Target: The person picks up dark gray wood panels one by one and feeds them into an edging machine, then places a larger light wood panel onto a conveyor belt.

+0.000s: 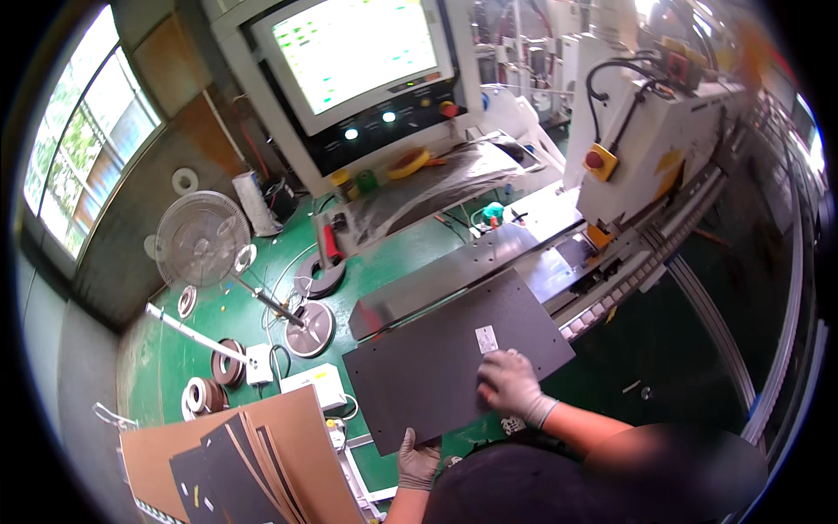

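A large dark grey rectangular panel (436, 375) lies tilted in front of me, its far edge against a metal machine ledge (445, 284). My left hand (420, 460), in a pale work glove, grips the panel's near left edge, thumb on top and the other fingers hidden beneath. My right hand (511, 384), gloved too, is over the panel's right half, just below a small white label (486, 339). Its fingers look bent and slightly smeared, and whether anything is under them does not show. Small dark holes mark the panel near its corners.
Brown boards (288, 419) with dark strips on top are stacked at lower left. A standing fan (202, 240), edging rolls (205, 395) and a white box (316, 384) stand on the green floor. A lit screen (356, 57) is ahead; a machine with a red stop button (595, 161) stands right.
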A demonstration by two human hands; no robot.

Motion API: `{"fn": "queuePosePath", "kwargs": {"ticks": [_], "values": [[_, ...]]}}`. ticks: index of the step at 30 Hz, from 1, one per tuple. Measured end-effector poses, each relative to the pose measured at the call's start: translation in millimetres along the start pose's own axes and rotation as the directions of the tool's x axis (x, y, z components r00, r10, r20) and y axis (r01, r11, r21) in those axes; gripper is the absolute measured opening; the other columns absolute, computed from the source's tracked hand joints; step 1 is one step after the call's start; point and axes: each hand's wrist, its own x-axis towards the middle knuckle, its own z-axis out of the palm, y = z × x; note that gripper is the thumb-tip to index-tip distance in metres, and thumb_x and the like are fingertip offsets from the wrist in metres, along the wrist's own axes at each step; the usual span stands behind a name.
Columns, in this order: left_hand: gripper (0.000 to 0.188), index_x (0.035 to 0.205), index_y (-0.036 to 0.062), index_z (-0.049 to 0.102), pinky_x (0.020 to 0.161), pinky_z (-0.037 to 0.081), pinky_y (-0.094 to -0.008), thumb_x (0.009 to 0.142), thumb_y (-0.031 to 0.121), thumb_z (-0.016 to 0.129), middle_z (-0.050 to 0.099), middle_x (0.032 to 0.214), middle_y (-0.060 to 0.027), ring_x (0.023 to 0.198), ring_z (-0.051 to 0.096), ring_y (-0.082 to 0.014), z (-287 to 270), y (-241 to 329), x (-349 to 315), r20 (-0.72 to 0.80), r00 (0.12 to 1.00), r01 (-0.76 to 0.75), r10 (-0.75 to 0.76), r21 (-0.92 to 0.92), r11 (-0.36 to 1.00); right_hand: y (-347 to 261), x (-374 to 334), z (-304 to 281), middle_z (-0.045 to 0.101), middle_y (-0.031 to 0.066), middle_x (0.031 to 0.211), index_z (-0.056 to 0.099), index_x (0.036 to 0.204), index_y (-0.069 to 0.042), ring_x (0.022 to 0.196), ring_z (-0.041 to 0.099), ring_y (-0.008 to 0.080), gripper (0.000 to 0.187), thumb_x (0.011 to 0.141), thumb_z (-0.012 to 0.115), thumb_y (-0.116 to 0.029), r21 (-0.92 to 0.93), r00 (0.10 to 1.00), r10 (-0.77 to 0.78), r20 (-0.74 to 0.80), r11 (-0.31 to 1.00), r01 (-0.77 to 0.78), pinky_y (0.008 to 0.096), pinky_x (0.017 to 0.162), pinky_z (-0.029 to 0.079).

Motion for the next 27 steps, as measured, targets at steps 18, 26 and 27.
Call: {"fn": "queuePosePath", "kwargs": {"ticks": [18, 26, 27], "values": [[0.048, 0.103, -0.004, 0.06, 0.083, 0.046, -0.0477, 0.107, 0.041, 0.043, 0.062, 0.098, -0.0283, 0.092, 0.061, -0.0419, 104.5, -49.9, 67.0, 0.368, 0.921, -0.234, 0.125, 0.781, -0.579, 163.8, -20.7, -19.4, 0.071, 0.0038, 0.115, 0.074, 0.102, -0.015, 0.113, 0.063, 0.0236, 0.039, 0.094, 0.054, -0.047, -0.111, 0.787, -0.029, -0.617, 0.992, -0.051, 0.0496, 0.118, 0.026], [0.061, 0.08, -0.0024, 0.059, 0.074, 0.044, -0.0561, 0.107, 0.046, 0.033, 0.06, 0.077, -0.0274, 0.077, 0.058, -0.0496, 172.1, -151.9, 133.0, 0.371, 0.929, -0.282, 0.017, 0.734, -0.617, 280.9, -24.9, -47.7, 0.07, 0.0069, 0.109, 0.069, 0.101, -0.012, 0.107, 0.064, 0.0272, 0.033, 0.098, 0.051, -0.039, -0.073, 0.678, -0.018, -0.735, 0.996, -0.054, 0.0499, 0.105, 0.041], [0.061, 0.081, -0.0022, 0.059, 0.075, 0.044, -0.0565, 0.107, 0.046, 0.032, 0.061, 0.08, -0.0279, 0.079, 0.059, -0.0498, 174.7, -160.5, 141.3, 0.35, 0.937, -0.268, 0.008, 0.733, -0.625, 292.9, -24.3, -51.4, 0.07, 0.0076, 0.11, 0.068, 0.103, -0.011, 0.107, 0.064, 0.0282, 0.033, 0.098, 0.05, -0.038, -0.098, 0.672, -0.035, -0.74, 0.994, -0.057, 0.0503, 0.103, 0.042]]}}
